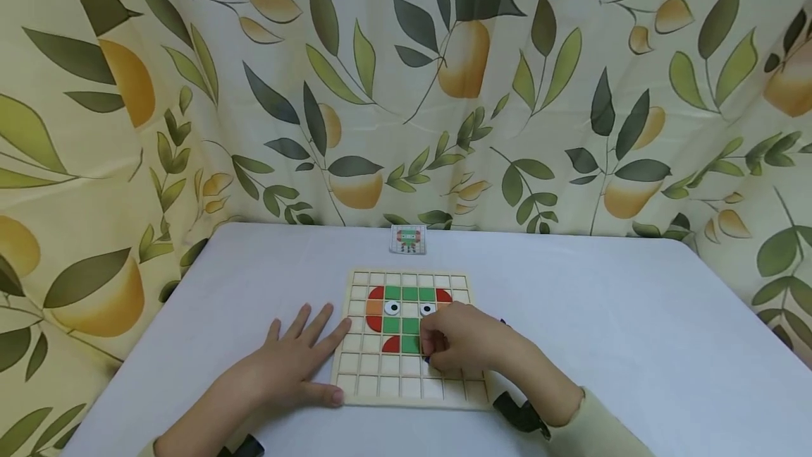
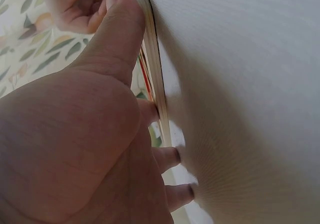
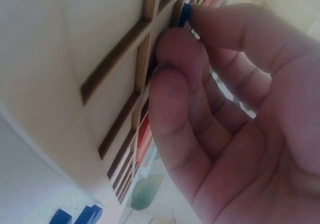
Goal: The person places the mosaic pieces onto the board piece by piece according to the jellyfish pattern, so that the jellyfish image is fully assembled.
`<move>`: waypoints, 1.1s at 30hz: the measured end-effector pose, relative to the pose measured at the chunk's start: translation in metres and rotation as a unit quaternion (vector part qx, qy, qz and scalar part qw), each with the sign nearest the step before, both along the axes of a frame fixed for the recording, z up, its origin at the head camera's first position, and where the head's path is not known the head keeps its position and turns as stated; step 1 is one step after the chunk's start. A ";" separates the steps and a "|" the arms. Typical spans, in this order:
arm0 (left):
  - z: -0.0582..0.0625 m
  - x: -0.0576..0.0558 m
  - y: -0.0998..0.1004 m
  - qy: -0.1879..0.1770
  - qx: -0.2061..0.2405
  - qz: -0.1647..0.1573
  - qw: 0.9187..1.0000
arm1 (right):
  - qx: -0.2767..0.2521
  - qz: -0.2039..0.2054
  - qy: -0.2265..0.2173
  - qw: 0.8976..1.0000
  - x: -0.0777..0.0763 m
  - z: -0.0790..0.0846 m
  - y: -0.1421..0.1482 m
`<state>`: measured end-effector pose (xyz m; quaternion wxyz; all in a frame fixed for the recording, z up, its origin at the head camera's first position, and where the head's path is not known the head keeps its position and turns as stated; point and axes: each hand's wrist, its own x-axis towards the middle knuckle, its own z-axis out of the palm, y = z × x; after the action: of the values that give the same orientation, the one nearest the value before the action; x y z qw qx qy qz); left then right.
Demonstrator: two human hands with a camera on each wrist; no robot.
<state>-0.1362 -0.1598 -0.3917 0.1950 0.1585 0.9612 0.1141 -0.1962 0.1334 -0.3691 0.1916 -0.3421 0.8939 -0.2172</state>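
Note:
A wooden grid board (image 1: pixel 412 403) lies on the table, partly filled with green squares (image 1: pixel 410 294), red rounded tiles (image 1: pixel 374 324), an orange tile (image 1: pixel 374 307) and two eye tiles (image 1: pixel 392 308). My left hand (image 1: pixel 288 362) lies flat with spread fingers at the board's left side; its thumb (image 2: pixel 120 29) and index finger touch the edge. Over the lower right of the grid, my right hand (image 1: pixel 466 337) pinches a small blue tile (image 3: pixel 185 15) between thumb and fingertips. This hand hides several cells and some tiles beneath it.
A small picture card (image 1: pixel 408 240) showing a coloured figure lies behind the board. Loose blue pieces (image 3: pixel 87 215) lie on the white table beside the board. A leaf-and-fruit patterned curtain (image 1: pixel 406 161) hangs behind the table.

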 end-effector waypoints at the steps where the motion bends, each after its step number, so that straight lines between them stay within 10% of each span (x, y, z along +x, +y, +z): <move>1: 0.001 0.000 0.001 0.000 0.000 0.000 1.000 | 0.001 0.000 0.004 1.000 0.000 0.000 0.001; 10: -0.002 0.001 -0.002 -0.007 0.005 0.003 1.000 | -0.008 0.014 0.017 1.000 -0.007 0.004 0.011; 23: 0.000 0.000 -0.001 0.015 0.002 -0.012 1.000 | 0.136 -0.160 -0.022 0.977 -0.027 0.022 0.074; 33: -0.001 -0.001 -0.001 -0.004 0.003 -0.006 1.000 | 0.102 -0.164 -0.030 0.981 -0.032 0.009 0.078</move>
<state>-0.1377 -0.1605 -0.3929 0.1991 0.1647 0.9591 0.1160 -0.2277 0.2118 -0.3601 0.2137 -0.1625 0.9493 -0.1635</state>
